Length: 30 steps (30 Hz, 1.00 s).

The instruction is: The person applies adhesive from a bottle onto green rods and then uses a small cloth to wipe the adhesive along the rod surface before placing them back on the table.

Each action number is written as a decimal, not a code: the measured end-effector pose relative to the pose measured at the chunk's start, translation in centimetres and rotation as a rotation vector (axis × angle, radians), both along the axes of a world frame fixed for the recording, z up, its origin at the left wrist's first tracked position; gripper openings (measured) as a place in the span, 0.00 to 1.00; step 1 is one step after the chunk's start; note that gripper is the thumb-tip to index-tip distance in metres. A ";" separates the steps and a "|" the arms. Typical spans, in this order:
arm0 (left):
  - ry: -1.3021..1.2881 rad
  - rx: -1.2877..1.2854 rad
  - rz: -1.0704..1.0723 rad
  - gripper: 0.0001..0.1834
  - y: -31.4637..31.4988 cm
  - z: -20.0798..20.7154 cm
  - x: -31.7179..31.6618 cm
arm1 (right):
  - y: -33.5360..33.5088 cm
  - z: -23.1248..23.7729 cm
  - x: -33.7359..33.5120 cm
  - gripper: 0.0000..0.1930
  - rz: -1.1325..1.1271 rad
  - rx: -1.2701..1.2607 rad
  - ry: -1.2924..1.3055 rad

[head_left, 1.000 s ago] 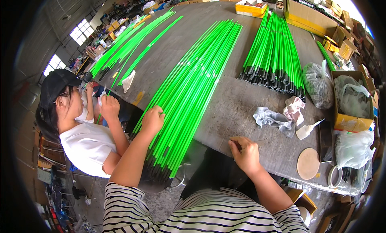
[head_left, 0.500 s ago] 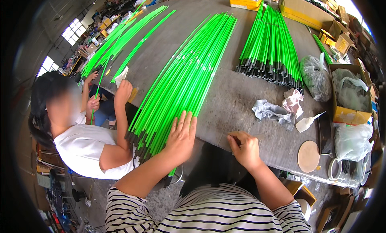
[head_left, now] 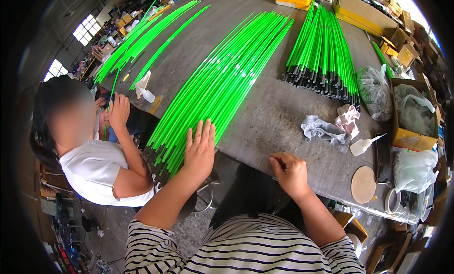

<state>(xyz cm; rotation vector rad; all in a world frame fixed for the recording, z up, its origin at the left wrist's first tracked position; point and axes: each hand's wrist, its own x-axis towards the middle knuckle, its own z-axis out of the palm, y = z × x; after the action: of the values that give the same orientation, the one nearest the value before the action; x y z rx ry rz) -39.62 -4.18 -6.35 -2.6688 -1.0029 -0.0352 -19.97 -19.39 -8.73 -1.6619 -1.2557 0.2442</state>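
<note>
A wide spread of green rods with black ends lies slantwise on the table, those ends reaching past its near edge. My left hand lies on the rods' right side near that edge, open, fingers stretched out and palm down. Beside the table's front edge, to the right, my right hand rests with curled fingers, closed, and nothing shows in it. A second bundle of green rods, black ends toward me, lies farther back on the right.
At the left a person in a white shirt holds a green rod upright. More rods lie beyond. Rags, a squeeze bottle, a round disc, plastic bags and a cardboard box line the right side.
My left hand has slid left, and the near ends of the rods have shifted left with it. The far ends have fanned right. The person's near hand has put down a white bottle and come to the rod.
</note>
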 end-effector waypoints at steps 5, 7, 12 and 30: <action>-0.035 0.018 -0.085 0.26 -0.5 -0.2 0.4 | 0.0 0.2 -0.1 0.03 0.001 -0.015 0.002; -0.041 -0.017 -0.134 0.28 -0.9 -0.2 0.7 | 0.1 0.3 -0.1 0.03 0.002 -0.012 -0.002; -0.120 0.005 -0.158 0.21 -2.0 0.5 1.5 | 0.0 0.4 -0.1 0.03 0.006 -0.003 -0.020; -1.090 -1.346 0.118 0.12 -6.9 4.7 -2.3 | 0.1 0.2 -0.1 0.04 0.016 -0.035 0.172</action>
<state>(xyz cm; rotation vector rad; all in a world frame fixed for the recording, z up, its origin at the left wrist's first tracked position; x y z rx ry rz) -41.90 -11.07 -1.61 -3.7725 -1.9968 -1.3615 -20.03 -19.27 -8.52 -1.6240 -1.1414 0.4121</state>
